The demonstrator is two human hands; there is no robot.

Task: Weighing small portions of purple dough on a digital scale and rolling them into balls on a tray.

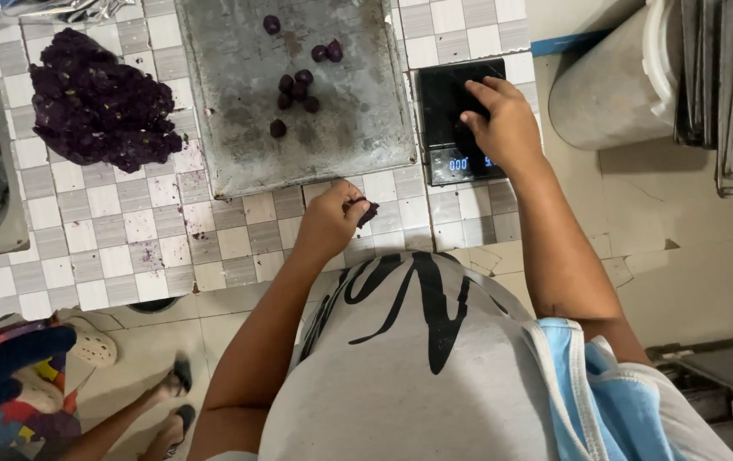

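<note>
Left hand (pixel 328 224) fingers pinch a purple dough piece (pixel 367 211), right hand (pixel 503 119) fingers rest spread on the scale (pixel 460 162); beyond, eight balls (pixel 296 85) are done, a big mound (pixel 102 102) remains.

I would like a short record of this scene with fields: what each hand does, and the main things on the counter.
left hand: holds a small purple dough piece above the tiled counter
right hand: rests on the black scale
tray: metal, bears several small purple balls
dough heap: large, purple, left of the tray
</note>
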